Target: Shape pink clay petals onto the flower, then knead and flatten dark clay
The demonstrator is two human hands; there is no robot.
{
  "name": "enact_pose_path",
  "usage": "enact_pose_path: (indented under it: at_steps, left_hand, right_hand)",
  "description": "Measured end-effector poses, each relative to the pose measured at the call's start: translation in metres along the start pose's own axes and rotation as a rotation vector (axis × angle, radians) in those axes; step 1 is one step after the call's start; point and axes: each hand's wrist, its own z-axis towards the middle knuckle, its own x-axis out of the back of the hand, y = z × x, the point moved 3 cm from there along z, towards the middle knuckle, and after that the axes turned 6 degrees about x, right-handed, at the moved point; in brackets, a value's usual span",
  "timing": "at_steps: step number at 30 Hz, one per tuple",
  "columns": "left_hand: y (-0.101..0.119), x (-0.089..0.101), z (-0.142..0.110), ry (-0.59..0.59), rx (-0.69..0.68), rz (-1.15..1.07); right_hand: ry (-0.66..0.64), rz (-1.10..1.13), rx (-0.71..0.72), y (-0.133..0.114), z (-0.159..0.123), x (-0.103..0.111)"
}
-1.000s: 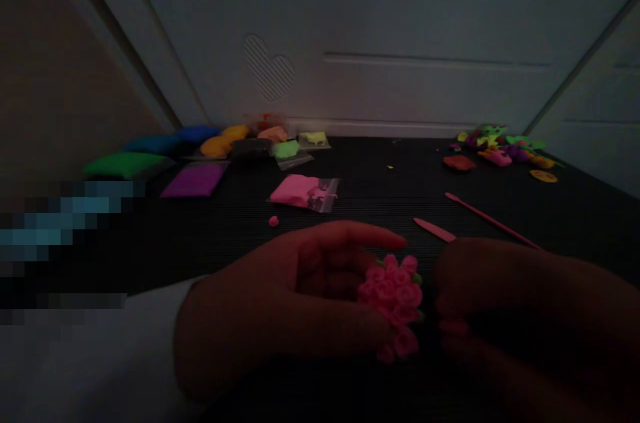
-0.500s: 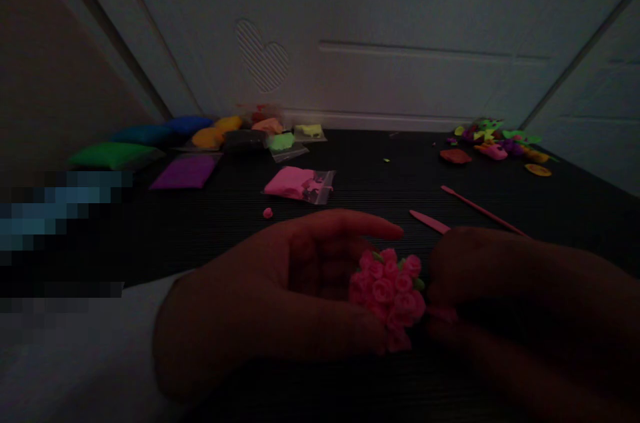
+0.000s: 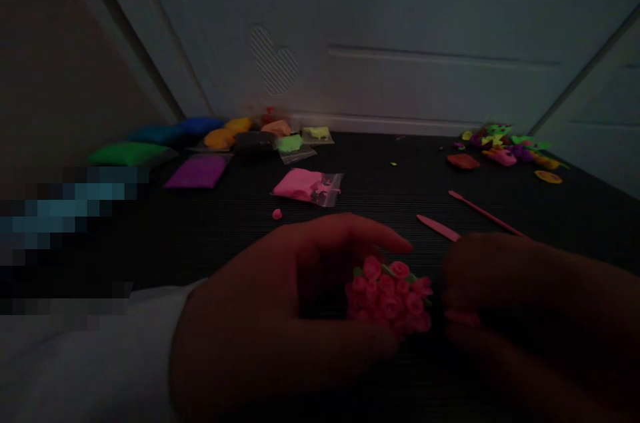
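A small bouquet of pink clay roses (image 3: 390, 296) with bits of green leaf sits in my left hand (image 3: 280, 303). The thumb curves along its near side and the fingers arch over the far side. Just right of the bouquet, my right hand (image 3: 510, 303) is closed, pinching a small pink clay piece (image 3: 463, 318) between thumb and fingers. A narrow gap separates that piece from the roses. The picture is dark, and the right hand is partly smeared. Beyond my left hand lies a tiny pink clay bit (image 3: 277, 214).
An open bag of pink clay (image 3: 305, 185) lies mid-table. Bags of purple (image 3: 197, 172), green (image 3: 125, 154) and other clay line the left back. Two pink modelling tools, a knife (image 3: 437, 227) and a thin stick (image 3: 485, 211), lie beyond my right hand. Colourful clay pieces (image 3: 500, 153) are heaped back right.
The view has shifted slightly left, so the table things appear further right. The bouquet has turned and tipped in my left hand. My right hand has drawn slightly away from it with the pink piece.
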Motion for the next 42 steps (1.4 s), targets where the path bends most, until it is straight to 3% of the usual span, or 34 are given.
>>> enact_pose_path:
  at_steps: [6, 12, 19, 25, 30, 39, 42]
  left_hand:
    - [0.006, 0.001, -0.006, 0.211, -0.16, 0.224]
    - [0.009, 0.0, -0.005, 0.296, -0.255, 0.329]
    - [0.006, -0.001, -0.003, 0.297, -0.233, 0.382]
    - [0.003, -0.003, -0.002, 0.202, -0.199, 0.369]
    - [0.0, -0.003, -0.004, 0.257, -0.177, 0.413]
    - [0.008, -0.007, -0.005, 0.314, -0.132, 0.434]
    - [0.007, -0.007, -0.004, 0.29, -0.143, 0.439]
  right_hand:
    - [0.05, -0.098, -0.029, 0.003, -0.001, 0.0]
    - [0.057, -0.155, -0.005, 0.002, -0.005, 0.001]
    - [0.051, -0.153, -0.023, 0.002, -0.002, 0.002]
    - [0.036, -0.08, -0.005, 0.002, 0.005, 0.0]
    - [0.032, -0.115, 0.003, 0.002, 0.008, 0.0]
    - [0.048, -0.133, -0.108, 0.002, 0.005, 0.003]
    - [0.04, -0.111, -0.104, 0.003, 0.005, 0.002]
